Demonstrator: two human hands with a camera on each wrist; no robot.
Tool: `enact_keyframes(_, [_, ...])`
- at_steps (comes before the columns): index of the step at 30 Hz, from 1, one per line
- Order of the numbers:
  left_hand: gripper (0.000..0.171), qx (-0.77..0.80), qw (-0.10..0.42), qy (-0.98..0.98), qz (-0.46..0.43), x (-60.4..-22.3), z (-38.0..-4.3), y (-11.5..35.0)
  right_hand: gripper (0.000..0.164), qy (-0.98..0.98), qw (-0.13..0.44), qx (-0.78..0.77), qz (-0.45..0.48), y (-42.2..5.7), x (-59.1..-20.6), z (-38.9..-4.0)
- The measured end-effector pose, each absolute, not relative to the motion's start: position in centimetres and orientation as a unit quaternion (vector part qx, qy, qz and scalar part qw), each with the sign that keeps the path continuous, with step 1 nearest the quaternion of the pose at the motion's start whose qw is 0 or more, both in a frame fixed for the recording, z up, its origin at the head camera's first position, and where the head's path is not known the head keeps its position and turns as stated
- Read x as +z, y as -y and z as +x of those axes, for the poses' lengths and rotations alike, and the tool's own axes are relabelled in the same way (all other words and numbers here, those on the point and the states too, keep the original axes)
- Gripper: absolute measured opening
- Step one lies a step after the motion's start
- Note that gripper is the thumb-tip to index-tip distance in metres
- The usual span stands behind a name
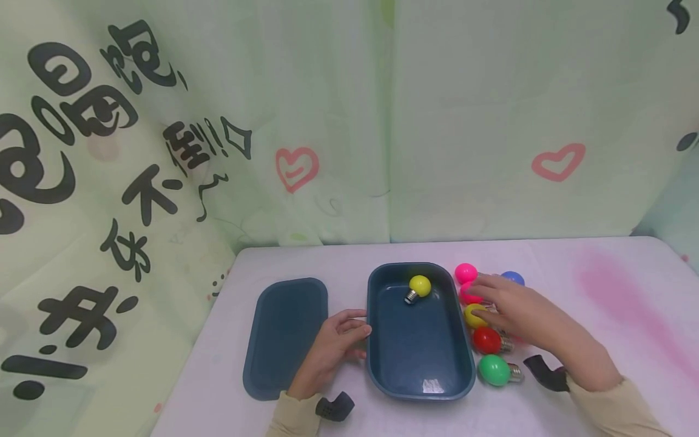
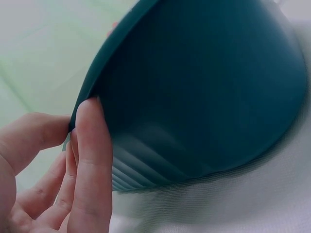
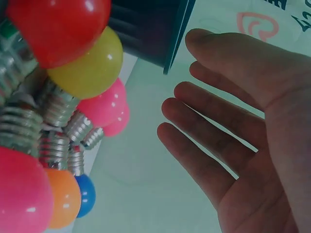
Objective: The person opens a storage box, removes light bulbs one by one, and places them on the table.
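A dark blue box (image 1: 420, 364) stands on the table with one yellow light bulb (image 1: 420, 286) lying inside near its far end. With thumb and finger, my left hand (image 1: 335, 343) holds the box's left rim; the left wrist view shows the fingertips against the wall (image 2: 194, 87). My right hand (image 1: 508, 303) hovers above the bulbs to the right of the box, fingers apart and holding nothing. Beneath and around it lie pink bulbs (image 1: 466, 272), a yellow bulb (image 1: 474, 315), a red bulb (image 1: 486, 340), a green bulb (image 1: 495, 370) and a blue bulb (image 1: 513, 278). An orange bulb (image 3: 65, 199) shows in the right wrist view.
A flat blue lid (image 1: 284, 334) lies left of the box, partly behind the left hand. Behind the pale table (image 1: 573, 273) hangs a light green curtain (image 1: 459, 121) with dark writing and hearts. A black strap end (image 1: 546, 373) sticks out by the right wrist.
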State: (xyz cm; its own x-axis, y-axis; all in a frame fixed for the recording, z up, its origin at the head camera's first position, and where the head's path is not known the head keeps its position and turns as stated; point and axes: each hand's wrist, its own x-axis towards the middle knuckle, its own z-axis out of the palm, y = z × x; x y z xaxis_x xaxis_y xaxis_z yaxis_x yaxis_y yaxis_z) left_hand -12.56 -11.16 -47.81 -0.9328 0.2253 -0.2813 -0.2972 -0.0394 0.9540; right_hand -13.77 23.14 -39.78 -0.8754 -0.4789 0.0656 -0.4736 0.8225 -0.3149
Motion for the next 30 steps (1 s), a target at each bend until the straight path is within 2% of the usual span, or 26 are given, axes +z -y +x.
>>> enact_keyframes(13, [0.050, 0.720, 0.182, -0.670, -0.026, -47.9, -12.7, 11.2, 0.050, -0.949, 0.012, -0.167, -0.267, -20.8, -39.8, -15.0])
enact_keyframes(24, [0.050, 0.722, 0.182, -0.667, -0.026, -47.9, -12.6, 11.2, 0.044, -0.937, -0.036, -0.133, -0.320, -19.3, -40.1, -16.2])
enact_keyframes(30, [0.049, 0.723, 0.180, -0.666, -0.025, -47.9, -12.7, 11.2, 0.043, -0.933, -0.039, -0.128, -0.334, -18.6, -39.9, -16.9])
